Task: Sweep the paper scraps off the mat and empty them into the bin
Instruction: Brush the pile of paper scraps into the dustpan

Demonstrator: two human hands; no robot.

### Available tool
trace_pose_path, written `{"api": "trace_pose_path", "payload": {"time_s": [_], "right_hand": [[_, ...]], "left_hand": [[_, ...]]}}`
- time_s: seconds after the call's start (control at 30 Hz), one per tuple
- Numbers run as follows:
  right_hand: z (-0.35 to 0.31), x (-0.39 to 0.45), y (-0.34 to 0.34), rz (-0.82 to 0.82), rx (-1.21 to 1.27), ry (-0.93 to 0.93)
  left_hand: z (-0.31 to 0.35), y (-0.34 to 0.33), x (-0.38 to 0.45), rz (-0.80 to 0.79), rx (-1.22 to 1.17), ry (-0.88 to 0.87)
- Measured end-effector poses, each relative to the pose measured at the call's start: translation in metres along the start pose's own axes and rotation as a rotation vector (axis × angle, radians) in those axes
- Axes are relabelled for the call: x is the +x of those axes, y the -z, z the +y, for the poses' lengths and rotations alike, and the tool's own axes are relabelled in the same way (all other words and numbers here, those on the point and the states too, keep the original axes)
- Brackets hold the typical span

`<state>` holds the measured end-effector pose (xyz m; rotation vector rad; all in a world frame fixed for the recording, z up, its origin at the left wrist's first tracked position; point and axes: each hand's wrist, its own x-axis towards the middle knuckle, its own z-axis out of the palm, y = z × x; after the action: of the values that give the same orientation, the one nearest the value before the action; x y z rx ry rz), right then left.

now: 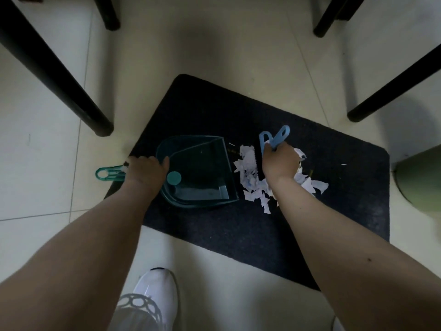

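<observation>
The left hand [145, 169] grips the translucent teal plastic dustpan [200, 172] by its handle on the dark rectangular mat [262, 235]. The right hand [280, 164] grips the light-blue brush [274, 139], bristles down among the white torn paper scraps [250, 182] just beside the dustpan's mouth.

Black furniture legs [57, 75] stand on the pale tiled floor [35, 177] at both sides, and a white shoe [157, 292] rests near the bottom edge.

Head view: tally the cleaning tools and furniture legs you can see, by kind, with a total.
Dustpan: 1
Hand brush: 1
Black furniture legs: 4
Total: 6
</observation>
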<state>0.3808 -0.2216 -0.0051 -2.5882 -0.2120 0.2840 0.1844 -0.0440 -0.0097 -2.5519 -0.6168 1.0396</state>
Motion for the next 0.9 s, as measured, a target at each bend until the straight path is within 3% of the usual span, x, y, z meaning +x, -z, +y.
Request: {"api": "trace_pose_path", "payload": {"time_s": [0.3, 0.57, 0.73, 0.9], "right_hand": [[0.004, 0.006, 0.002, 0.063, -0.062, 0.017], [0.014, 0.012, 0.004, 0.095, -0.229, -0.018], [0.02, 0.009, -0.011, -0.028, -0.307, -0.051], [0.009, -0.008, -0.033, -0.111, -0.195, 0.005]], "left_hand": [[0.009, -0.001, 0.006, -0.073, -0.041, 0.078], [0.01, 0.0, 0.008, -0.032, -0.098, 0.115], [0.013, 0.001, 0.01, -0.044, -0.129, 0.131], [0.02, 0.002, 0.012, -0.032, -0.139, 0.115]]}}
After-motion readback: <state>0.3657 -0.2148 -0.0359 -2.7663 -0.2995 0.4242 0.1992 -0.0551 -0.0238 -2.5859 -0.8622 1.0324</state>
